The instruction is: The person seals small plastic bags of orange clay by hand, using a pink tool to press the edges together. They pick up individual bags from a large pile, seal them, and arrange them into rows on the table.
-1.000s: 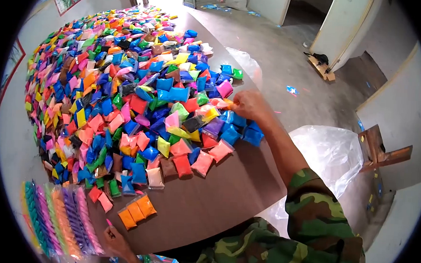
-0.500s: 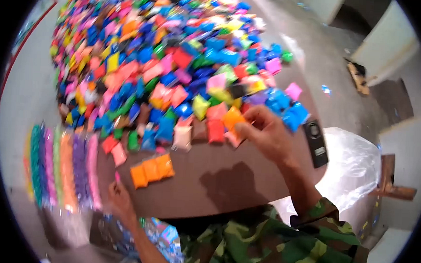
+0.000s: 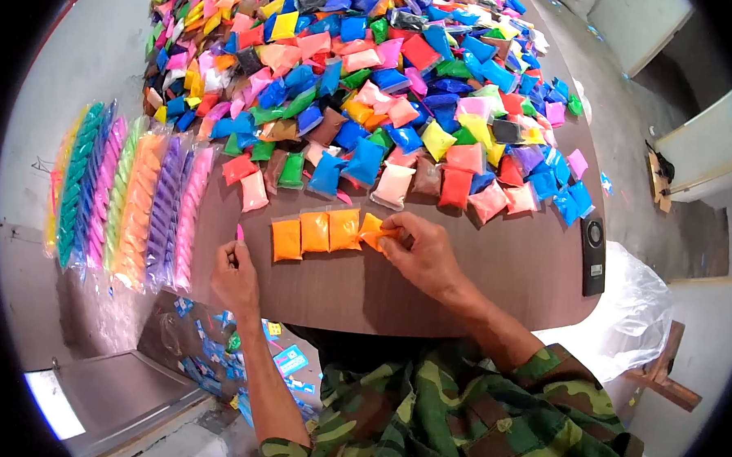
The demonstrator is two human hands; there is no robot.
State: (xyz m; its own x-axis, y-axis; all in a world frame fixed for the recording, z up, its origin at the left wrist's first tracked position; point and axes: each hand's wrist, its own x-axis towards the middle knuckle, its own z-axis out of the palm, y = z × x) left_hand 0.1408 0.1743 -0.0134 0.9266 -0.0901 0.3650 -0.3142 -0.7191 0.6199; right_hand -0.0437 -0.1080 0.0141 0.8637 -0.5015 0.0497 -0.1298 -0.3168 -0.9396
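Note:
My right hand (image 3: pixel 420 251) pinches a small orange packet (image 3: pixel 371 231) between thumb and fingers, at the right end of a short row of orange packets (image 3: pixel 315 231) on the table. The held packet is tilted, and its far side is partly hidden by my fingers. At the table's near left edge, my left hand (image 3: pixel 236 273) is closed around a small pink pointed piece (image 3: pixel 240 233); only its tip sticks up above the fingers. A red packet (image 3: pixel 239 168) and a salmon packet (image 3: pixel 254 191) lie a little beyond the row.
A large heap of colourful packets (image 3: pixel 364 81) covers the far side of the brown table (image 3: pixel 331 288). Long clear bags of twisted coloured strips (image 3: pixel 142 210) line the left edge. A black device (image 3: pixel 593 255) lies at the right edge, with clear plastic sheeting (image 3: pixel 624 305) beyond it.
My right hand has brought the orange packet from the heap's near edge to the row of orange packets. My left hand still holds the pink piece. The camera view has shifted.

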